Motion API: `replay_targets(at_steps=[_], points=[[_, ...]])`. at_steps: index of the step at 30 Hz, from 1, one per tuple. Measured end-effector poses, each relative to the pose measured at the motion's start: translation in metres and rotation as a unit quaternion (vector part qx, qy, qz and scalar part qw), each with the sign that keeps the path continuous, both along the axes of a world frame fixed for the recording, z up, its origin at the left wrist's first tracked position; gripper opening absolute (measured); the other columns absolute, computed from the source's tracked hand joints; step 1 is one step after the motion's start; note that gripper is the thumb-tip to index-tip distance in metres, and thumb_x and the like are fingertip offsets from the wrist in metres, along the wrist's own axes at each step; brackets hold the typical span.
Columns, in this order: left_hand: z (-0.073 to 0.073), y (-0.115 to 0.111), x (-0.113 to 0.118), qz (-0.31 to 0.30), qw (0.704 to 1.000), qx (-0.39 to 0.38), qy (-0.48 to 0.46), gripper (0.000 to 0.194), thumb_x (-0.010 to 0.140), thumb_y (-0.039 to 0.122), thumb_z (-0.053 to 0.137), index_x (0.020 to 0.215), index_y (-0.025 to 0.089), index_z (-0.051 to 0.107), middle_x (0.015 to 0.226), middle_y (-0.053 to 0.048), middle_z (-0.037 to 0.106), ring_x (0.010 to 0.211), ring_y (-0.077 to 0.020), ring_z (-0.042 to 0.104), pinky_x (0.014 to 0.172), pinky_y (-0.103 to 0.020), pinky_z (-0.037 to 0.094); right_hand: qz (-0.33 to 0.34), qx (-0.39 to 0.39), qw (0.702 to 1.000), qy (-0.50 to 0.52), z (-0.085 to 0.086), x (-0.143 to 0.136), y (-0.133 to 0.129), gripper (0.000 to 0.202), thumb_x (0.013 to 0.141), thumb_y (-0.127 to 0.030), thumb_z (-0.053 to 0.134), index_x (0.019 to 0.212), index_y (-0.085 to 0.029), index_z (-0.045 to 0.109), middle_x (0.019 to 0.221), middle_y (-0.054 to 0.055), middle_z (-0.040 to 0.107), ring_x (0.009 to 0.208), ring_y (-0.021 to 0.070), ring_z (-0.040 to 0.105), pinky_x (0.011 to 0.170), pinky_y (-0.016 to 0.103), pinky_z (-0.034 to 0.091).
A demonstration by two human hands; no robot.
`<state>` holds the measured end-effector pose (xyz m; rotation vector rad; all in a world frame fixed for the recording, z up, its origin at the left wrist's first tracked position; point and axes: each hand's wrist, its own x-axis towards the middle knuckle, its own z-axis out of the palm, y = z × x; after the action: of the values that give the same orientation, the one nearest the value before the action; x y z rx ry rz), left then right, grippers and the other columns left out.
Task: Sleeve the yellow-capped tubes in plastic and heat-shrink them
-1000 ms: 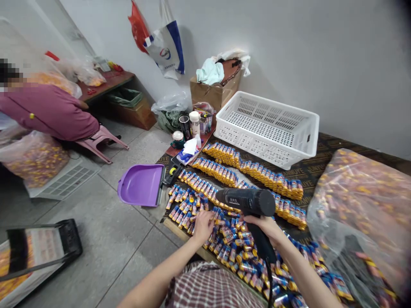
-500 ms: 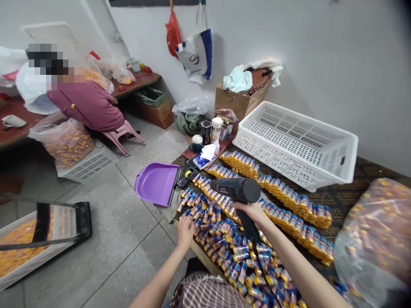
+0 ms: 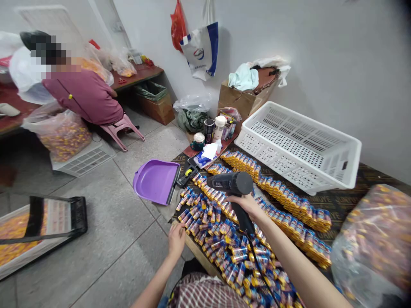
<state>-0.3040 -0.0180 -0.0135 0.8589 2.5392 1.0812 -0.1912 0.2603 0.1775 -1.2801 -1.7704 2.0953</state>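
Observation:
A black hair dryer (image 3: 229, 184) is gripped by its handle in my right hand (image 3: 246, 204), fingers wrapped round it. Its barrel points left over the table, and its cord trails down across the pile. Underneath lie many small bottles (image 3: 221, 241) with blue and yellow ends and printed labels, loosely heaped in front and roughly lined up at the left. My left hand (image 3: 177, 237) is at the table's left edge, beside the ends of those bottles. Its fingers are curled; whatever is in them, if anything, is hidden.
Stacked bottle rows (image 3: 293, 201) run behind the heap, before a white plastic crate (image 3: 302, 149). A purple dustpan (image 3: 156, 182) juts over the left edge. A filled clear bag (image 3: 372, 244) stands right. A seated person (image 3: 85, 94) faces another table; a crate of yellow pieces (image 3: 19, 235) is lower left.
My left hand has drawn back slightly left and down from the bottles to the table edge. My right hand has shifted the hair dryer a little left and down. The whole view has tilted slightly.

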Motion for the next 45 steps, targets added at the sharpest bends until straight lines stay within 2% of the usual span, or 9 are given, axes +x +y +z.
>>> replay_targets(at_steps=[7,12,15,18,23,29,34,38,45], points=[[-0.005,0.016,-0.006,-0.054,0.998,0.004,0.024,0.021,0.079,0.020,0.045,0.085,0.018,0.065,0.088,-0.009,0.068,0.095,-0.0254,0.060,0.083,-0.042,0.047,-0.029,-0.040,0.998,-0.045,0.013,0.081,-0.010,0.017,0.063,-0.030,0.068,0.066,-0.015,0.064,0.049,0.002,0.060,0.044,0.0137,0.053,0.046,0.025,0.041],[0.003,0.036,-0.005,-0.109,0.992,-0.012,0.055,0.019,0.077,0.016,0.046,0.083,0.019,0.064,0.088,-0.008,0.068,0.098,-0.0261,0.059,0.090,-0.044,0.044,-0.096,-0.050,0.991,-0.075,0.022,0.141,-0.028,0.022,0.061,-0.032,0.070,0.072,-0.014,0.066,0.054,0.003,0.063,0.048,0.0138,0.054,0.046,0.024,0.040],[0.012,0.064,0.001,-0.160,0.985,-0.016,0.060,0.020,0.079,0.017,0.045,0.087,0.019,0.063,0.090,-0.007,0.067,0.092,-0.0229,0.060,0.088,-0.040,0.045,-0.146,-0.066,0.984,-0.071,0.026,0.178,-0.043,0.028,0.060,-0.035,0.071,0.076,-0.013,0.066,0.066,0.005,0.067,0.049,0.0145,0.056,0.046,0.025,0.043],[0.018,0.107,0.011,-0.206,0.977,-0.009,0.064,0.022,0.080,0.021,0.048,0.099,0.020,0.061,0.105,-0.007,0.064,0.103,-0.0214,0.056,0.091,-0.036,0.043,-0.195,-0.072,0.976,-0.061,0.027,0.219,-0.060,0.031,0.061,-0.037,0.072,0.080,-0.013,0.065,0.074,0.008,0.069,0.051,0.0154,0.058,0.046,0.026,0.045],[0.020,0.161,0.033,-0.157,0.985,-0.040,0.056,0.041,0.072,0.028,0.063,0.110,0.015,0.053,0.115,-0.014,0.055,0.113,-0.0282,0.048,0.096,-0.043,0.037,-0.290,-0.069,0.951,-0.078,0.023,0.295,-0.086,0.033,0.059,-0.038,0.074,0.079,-0.014,0.066,0.065,0.006,0.068,0.050,0.0161,0.058,0.044,0.025,0.043],[0.025,0.157,0.060,-0.140,0.988,-0.067,0.020,0.026,0.076,0.032,0.059,0.096,0.016,0.061,0.096,-0.011,0.061,0.093,-0.0249,0.057,0.085,-0.039,0.044,-0.348,-0.076,0.930,-0.090,0.018,0.367,-0.099,0.033,0.056,-0.037,0.077,0.077,-0.014,0.067,0.062,0.005,0.067,0.050,0.0151,0.056,0.047,0.025,0.043],[0.029,0.137,0.061,-0.122,0.991,-0.051,-0.019,0.022,0.081,0.025,0.049,0.091,0.016,0.066,0.090,-0.008,0.069,0.084,-0.0186,0.063,0.081,-0.031,0.047,-0.280,-0.085,0.955,-0.051,0.007,0.356,-0.097,0.035,0.059,-0.040,0.075,0.081,-0.013,0.068,0.057,0.004,0.065,0.049,0.0161,0.056,0.047,0.026,0.042],[0.030,0.108,0.050,-0.048,0.997,-0.025,-0.046,0.022,0.077,0.023,0.050,0.089,0.014,0.067,0.079,-0.007,0.070,0.074,-0.0178,0.064,0.073,-0.030,0.050,-0.205,-0.081,0.975,0.000,-0.001,0.302,-0.092,0.031,0.058,-0.037,0.073,0.077,-0.014,0.067,0.057,0.004,0.065,0.047,0.0167,0.056,0.048,0.028,0.043],[0.026,0.023,0.049,0.049,0.995,0.004,-0.085,0.018,0.069,0.026,0.055,0.076,0.014,0.067,0.067,-0.005,0.069,0.063,-0.0177,0.064,0.064,-0.031,0.052,-0.093,-0.067,0.993,0.037,-0.003,0.200,-0.078,0.022,0.055,-0.031,0.072,0.068,-0.016,0.061,0.051,-0.001,0.059,0.044,0.0136,0.053,0.045,0.026,0.042]])
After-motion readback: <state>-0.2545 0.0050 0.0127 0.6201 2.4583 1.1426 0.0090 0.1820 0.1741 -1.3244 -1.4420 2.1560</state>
